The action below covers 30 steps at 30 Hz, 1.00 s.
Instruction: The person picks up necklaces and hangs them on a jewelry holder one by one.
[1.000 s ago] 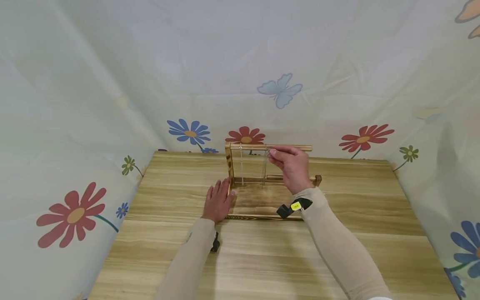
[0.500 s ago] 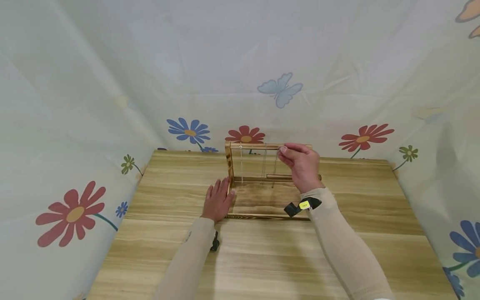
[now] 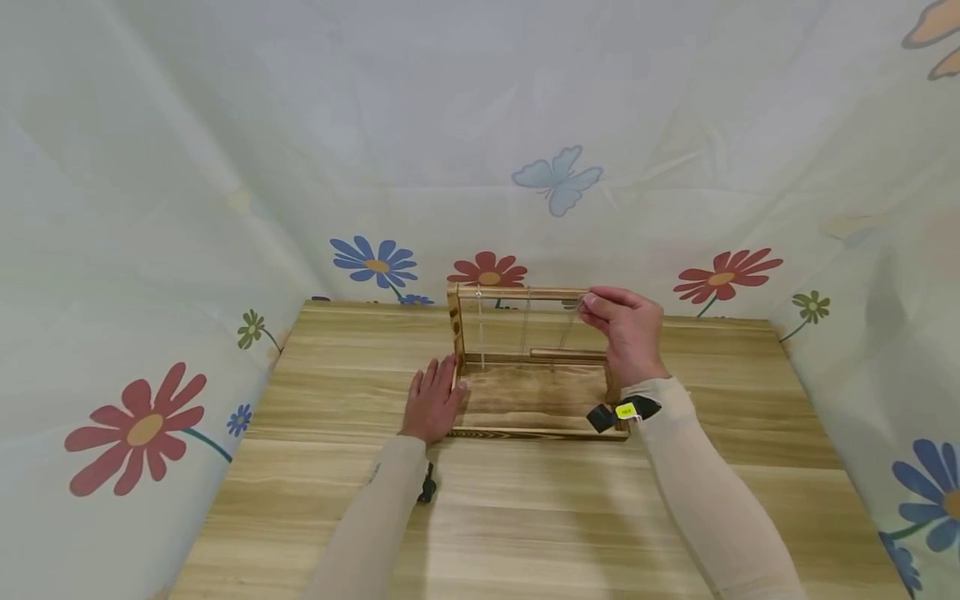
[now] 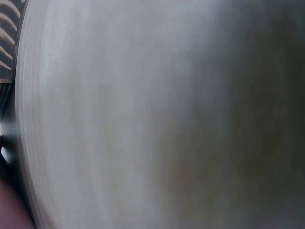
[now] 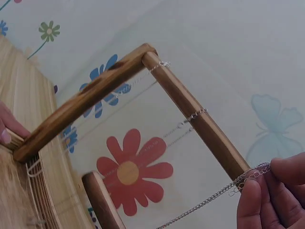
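Note:
A wooden jewelry stand [image 3: 525, 400] has a tray base, a left post and a top bar [image 3: 517, 293]. My right hand [image 3: 628, 329] pinches a silver chain necklace [image 5: 202, 205] between thumb and fingers, close against the top bar toward its right end. The chain passes over the bar in the right wrist view and its lower part hangs down. Two other thin necklaces hang from the bar: one near the post [image 3: 482, 329], one around the middle [image 5: 195, 114]. My left hand [image 3: 432, 400] rests with fingers extended against the stand's left side.
A shorter lower rod [image 3: 566, 354] runs behind the tray at the right. The stand is on a wood-grain table [image 3: 510, 508], backed by a flowered cloth [image 3: 630, 225]. The left wrist view is mostly blurred, with a dark striped wooden edge [image 4: 7, 40] in its corner.
My right hand has moved right along the top bar, drawing the pinched necklace away from the middle one. My left hand has stayed at the stand's side.

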Each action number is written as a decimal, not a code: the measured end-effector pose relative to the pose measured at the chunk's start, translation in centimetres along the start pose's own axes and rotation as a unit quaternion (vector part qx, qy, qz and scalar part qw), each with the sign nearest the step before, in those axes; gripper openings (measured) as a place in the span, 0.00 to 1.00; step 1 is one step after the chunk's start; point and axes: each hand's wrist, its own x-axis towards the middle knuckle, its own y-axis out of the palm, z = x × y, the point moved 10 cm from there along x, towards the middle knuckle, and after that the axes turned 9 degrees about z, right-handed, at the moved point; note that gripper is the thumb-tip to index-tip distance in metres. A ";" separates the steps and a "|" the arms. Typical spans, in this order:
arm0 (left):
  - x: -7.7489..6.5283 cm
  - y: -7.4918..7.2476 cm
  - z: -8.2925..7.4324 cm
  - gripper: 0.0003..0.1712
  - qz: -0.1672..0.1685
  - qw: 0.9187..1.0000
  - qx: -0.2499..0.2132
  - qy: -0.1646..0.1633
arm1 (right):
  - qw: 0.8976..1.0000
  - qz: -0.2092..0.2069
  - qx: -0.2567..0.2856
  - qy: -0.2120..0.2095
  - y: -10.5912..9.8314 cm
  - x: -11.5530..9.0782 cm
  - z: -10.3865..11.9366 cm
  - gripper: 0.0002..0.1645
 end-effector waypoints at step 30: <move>0.4 0.6 0.8 0.37 0.017 1.000 -0.001 -0.010 | 0.999 -0.019 -0.025 -0.031 -4.7 0.8 3.5 0.08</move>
